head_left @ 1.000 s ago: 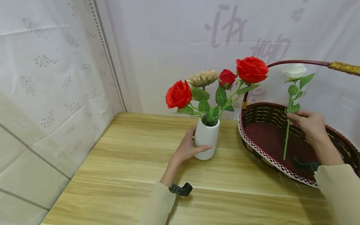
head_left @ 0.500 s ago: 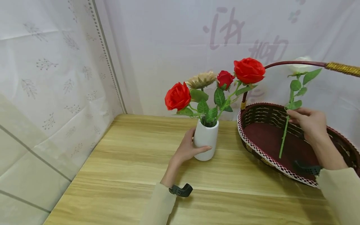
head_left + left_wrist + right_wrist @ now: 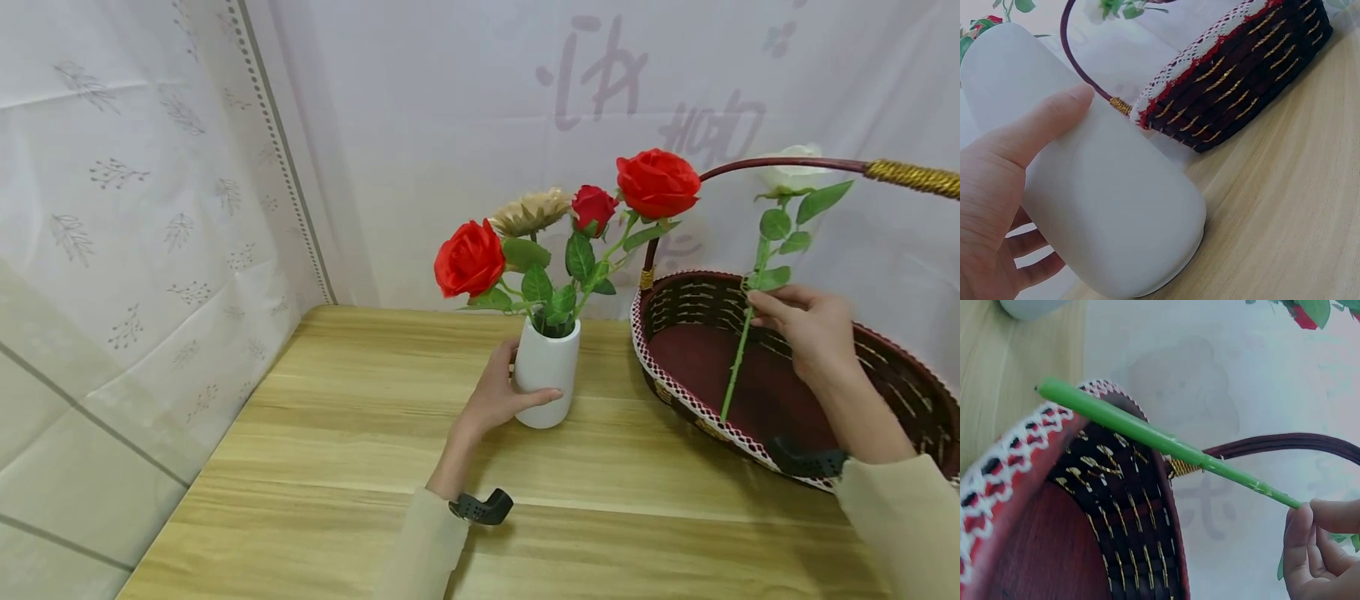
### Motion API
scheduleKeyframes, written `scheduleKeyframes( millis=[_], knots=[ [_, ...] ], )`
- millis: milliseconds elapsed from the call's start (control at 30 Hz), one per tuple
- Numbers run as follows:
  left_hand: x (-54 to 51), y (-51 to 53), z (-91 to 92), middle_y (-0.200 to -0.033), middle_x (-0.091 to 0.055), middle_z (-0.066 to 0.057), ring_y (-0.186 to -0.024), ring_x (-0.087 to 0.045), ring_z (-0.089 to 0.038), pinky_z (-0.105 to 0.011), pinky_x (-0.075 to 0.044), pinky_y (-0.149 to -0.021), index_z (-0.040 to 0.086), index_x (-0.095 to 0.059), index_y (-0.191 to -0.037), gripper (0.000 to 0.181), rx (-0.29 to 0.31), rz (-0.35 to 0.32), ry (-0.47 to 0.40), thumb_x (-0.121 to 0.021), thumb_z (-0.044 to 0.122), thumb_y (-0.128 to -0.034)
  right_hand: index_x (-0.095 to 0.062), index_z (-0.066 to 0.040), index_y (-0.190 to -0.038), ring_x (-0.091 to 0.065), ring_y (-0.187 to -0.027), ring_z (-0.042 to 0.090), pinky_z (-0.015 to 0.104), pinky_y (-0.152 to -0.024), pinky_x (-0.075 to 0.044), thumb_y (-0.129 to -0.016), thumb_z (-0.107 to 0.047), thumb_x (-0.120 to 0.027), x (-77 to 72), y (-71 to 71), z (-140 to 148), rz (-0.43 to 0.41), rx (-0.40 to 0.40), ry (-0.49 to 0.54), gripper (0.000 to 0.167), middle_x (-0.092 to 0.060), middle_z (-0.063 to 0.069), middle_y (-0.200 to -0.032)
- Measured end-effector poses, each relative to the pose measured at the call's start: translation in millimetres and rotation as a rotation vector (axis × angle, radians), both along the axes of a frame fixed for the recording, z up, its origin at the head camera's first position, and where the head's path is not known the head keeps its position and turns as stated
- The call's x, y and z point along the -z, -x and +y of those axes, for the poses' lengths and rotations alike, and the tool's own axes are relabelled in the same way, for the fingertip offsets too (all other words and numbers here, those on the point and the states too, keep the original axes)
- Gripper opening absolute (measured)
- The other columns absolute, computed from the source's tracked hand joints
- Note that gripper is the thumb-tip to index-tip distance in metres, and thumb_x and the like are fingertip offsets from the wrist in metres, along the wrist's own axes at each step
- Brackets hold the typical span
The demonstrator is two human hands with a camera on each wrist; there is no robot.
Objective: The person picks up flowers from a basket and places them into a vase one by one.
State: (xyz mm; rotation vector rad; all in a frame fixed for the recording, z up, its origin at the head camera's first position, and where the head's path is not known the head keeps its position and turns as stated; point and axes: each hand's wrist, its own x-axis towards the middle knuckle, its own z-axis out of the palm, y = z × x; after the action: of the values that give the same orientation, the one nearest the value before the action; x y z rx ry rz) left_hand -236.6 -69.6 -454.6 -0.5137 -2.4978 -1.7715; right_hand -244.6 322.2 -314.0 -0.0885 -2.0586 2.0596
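My left hand grips the white vase from its left side, thumb across the front; the left wrist view shows fingers wrapping behind the vase. In the vase stand a red rose at left, a beige flower, a smaller red rose and another large red rose leaning right. Above the basket my right hand pinches a white rose by its green stem, just under the leaves. The stem slants, its lower end over the basket's near rim. Part of the bloom lies behind the handle.
A dark woven basket with white lace trim stands right of the vase, its arched handle rising above it. The wooden table ends at a curtain behind and another at left.
My right hand has shifted left with the white rose, and the stem has tilted so its lower end points further left. The left hand stays on the vase.
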Motion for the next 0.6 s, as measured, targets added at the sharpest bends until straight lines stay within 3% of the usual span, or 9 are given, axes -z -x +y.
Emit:
scheduleKeyframes(
  millis=[433,600],
  knots=[
    [-0.4,0.5,0.3,-0.130,-0.051,-0.001,-0.118,-0.051,-0.016,-0.040,-0.049,-0.096,0.012,-0.039,-0.143,0.087,0.005,0.044,-0.010,-0.091,0.032,-0.0761,-0.077,-0.006,-0.088,-0.067,-0.067,0.011,0.022,-0.063,-0.057,-0.089,-0.001,-0.075,6.4,-10.0,-18.6,0.076,-0.083,0.204,0.006,-0.067,0.000,-0.085],
    [-0.8,-0.1,0.7,-0.130,-0.051,-0.002,-0.118,-0.051,-0.018,-0.041,-0.049,-0.095,0.011,-0.040,-0.142,0.086,0.006,0.044,-0.015,-0.090,0.032,-0.0762,-0.077,-0.006,-0.091,-0.069,-0.068,0.011,0.022,-0.064,-0.057,-0.090,0.000,-0.074,9.5,-13.8,-26.1,0.074,-0.110,0.215,0.006,-0.072,0.000,-0.082]
  ],
)
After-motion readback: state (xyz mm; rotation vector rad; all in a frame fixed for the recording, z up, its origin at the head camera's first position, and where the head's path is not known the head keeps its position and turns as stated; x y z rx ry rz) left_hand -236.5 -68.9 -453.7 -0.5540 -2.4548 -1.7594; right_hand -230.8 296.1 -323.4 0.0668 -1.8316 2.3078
